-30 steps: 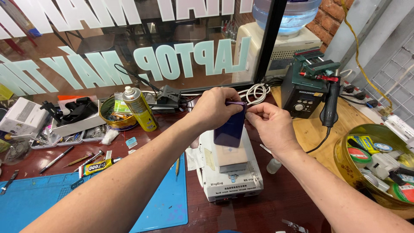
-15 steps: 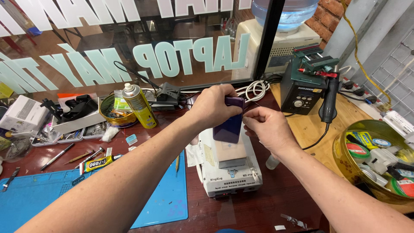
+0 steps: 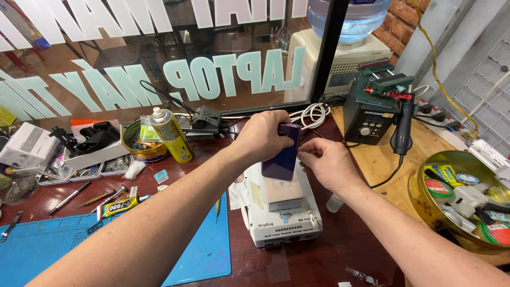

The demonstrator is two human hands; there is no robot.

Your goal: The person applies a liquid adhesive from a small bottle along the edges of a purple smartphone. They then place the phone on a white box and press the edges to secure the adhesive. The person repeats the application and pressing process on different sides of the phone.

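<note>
Purple-backed phone point(image 3: 281, 154), held upright and slightly tilted, sits between both hands above the white heating-plate machine point(image 3: 281, 220) on the dark red bench point(image 3: 319, 266). Left hand point(image 3: 263, 135): fingers wrapped over the phone's upper end and far edge, clamped on it. Right hand point(image 3: 329, 165): fingertips drawn together at the phone's near upper edge, pinching or picking at the seam there; whether a tool or film lies between them cannot be told. Just below the hands, a tan pad point(image 3: 281, 194) lies on the machine's top, with the phone's lower end at or close above it.

To the left of the left hand stand a yellow spray can point(image 3: 171, 135) and a round tin of small parts point(image 3: 142, 141); nearer the wearer, under the left forearm, lies a blue work mat point(image 3: 202, 255) with a glue tube point(image 3: 119, 206) beside it. Beyond the right hand stands a dark green hot-air station point(image 3: 372, 109) with its handle hung at the side, and farther right a brass-coloured bowl of tape rolls point(image 3: 425, 207).

Step in hand, as judged: working at the phone's upper edge while it is steadied over the plate. The next move would call for a firm left-hand hold and a fine, controlled pull or pry from the right fingertips, kept along the edge so that the phone does not slip onto the pad.
</note>
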